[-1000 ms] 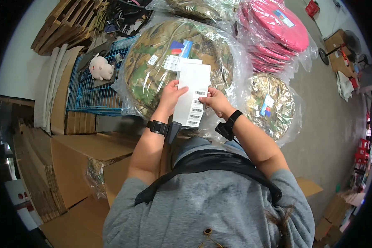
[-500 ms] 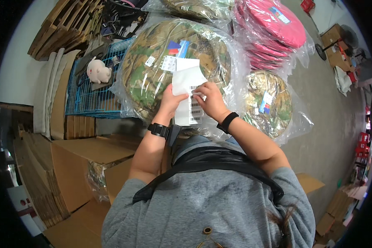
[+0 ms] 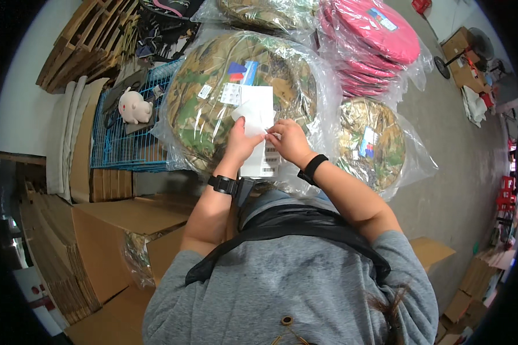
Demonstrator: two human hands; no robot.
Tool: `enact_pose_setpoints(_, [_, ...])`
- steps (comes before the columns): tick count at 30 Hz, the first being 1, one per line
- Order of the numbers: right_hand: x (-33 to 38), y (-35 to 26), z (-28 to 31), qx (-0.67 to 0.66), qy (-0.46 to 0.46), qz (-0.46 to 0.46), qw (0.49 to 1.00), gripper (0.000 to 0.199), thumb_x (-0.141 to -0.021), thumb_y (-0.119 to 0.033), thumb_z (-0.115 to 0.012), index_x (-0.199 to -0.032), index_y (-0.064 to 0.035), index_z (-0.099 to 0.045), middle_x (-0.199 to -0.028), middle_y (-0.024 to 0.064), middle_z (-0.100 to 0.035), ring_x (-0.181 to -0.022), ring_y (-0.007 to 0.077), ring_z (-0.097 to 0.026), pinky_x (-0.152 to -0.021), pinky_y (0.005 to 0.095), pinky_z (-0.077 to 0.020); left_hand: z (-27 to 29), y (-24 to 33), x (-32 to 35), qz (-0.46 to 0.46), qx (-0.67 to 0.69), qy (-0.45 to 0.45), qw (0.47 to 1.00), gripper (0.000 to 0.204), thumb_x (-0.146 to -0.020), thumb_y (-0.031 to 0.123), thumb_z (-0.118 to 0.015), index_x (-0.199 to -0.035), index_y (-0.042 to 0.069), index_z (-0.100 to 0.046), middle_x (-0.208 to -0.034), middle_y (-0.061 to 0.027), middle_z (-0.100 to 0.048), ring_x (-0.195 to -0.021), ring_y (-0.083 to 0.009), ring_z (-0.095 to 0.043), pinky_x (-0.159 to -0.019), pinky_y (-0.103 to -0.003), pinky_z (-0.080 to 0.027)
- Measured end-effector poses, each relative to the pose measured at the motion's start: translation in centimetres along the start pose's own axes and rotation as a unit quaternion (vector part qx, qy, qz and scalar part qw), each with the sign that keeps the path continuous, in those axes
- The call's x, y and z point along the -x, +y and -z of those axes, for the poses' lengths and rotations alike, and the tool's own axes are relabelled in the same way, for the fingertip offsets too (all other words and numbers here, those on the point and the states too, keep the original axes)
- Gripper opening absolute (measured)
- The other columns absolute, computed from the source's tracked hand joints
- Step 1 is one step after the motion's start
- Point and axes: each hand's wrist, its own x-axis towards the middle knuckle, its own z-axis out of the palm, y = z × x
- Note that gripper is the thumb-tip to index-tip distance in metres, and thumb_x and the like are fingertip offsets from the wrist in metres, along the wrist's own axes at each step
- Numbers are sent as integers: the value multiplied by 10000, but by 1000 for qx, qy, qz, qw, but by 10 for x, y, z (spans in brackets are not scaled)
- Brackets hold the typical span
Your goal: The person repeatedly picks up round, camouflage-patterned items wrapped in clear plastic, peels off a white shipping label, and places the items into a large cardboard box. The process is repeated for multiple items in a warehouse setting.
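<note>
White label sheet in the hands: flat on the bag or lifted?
Partly lifted. The white paper label sheet has its upper corner bent up between the left hand and right hand, above the clear plastic bag of camouflage round cushions.

Both hands meet over a white label sheet (image 3: 258,123): the left hand (image 3: 242,144) pinches its lower edge, and the right hand (image 3: 289,142) grips it just beside. The sheet lies over a big camouflage cushion (image 3: 213,98) bagged in clear plastic. A smaller camouflage cushion (image 3: 369,141) sits to the right, pink cushions (image 3: 368,34) beyond. A blue wire crate (image 3: 118,144) with a pink toy (image 3: 133,107) stands left, and cardboard boxes (image 3: 106,230) lie below.
</note>
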Motion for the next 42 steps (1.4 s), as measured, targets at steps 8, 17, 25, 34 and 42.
enact_pose_setpoints(8, [-2, -1, 0, 88, -13, 65, 994, 82, -706, -134, -614, -715, -53, -626, -739, 88, -566, -755, 267, -523, -688, 363, -433, -1, -3, -2, -2, -13, 15, 1000, 503, -670, -20, -641, -1131, -31, -438, -1031, -109, -581, -934, -174, -567, -810, -298, -443])
enact_pose_setpoints(17, [-5, 5, -3, 140, -12, 84, 987, 96, -703, -155, -594, -646, -78, -593, -715, 60, -542, -765, 235, -516, -675, 350, -426, -3, 2, -3, 21, -8, 6, 1000, 507, -673, -67, -610, -1142, -18, -423, -1035, -87, -568, -936, -163, -558, -805, -285, -445])
enact_pose_setpoints(25, [-6, 5, -5, 70, -5, 48, 996, 94, -692, -166, -646, -676, -77, -623, -721, 70, -562, -765, 252, -531, -693, 350, -439, -2, -1, -5, 23, 62, -15, 998, 433, -694, -68, -588, -1101, -5, -456, -1009, -71, -576, -914, -144, -563, -791, -276, -450])
enact_pose_setpoints(34, [-7, 12, -5, -77, -86, -92, 989, 154, -738, -163, -605, -756, -14, -640, -783, 159, -584, -767, 336, -554, -695, 395, -444, -1, -6, -5, 39, 20, -9, 999, 404, -690, -52, -604, -1070, 1, -477, -981, -69, -586, -888, -144, -569, -776, -278, -453])
enact_pose_setpoints(42, [-9, 25, -4, -178, -70, -222, 956, 194, -780, -175, -589, -790, 15, -631, -718, 142, -615, -639, 237, -580, -609, 338, -450, 4, -18, -11, 29, 52, 16, 998, 411, -678, -48, -627, -1060, -6, -481, -957, -78, -595, -869, -162, -578, -769, -286, -457])
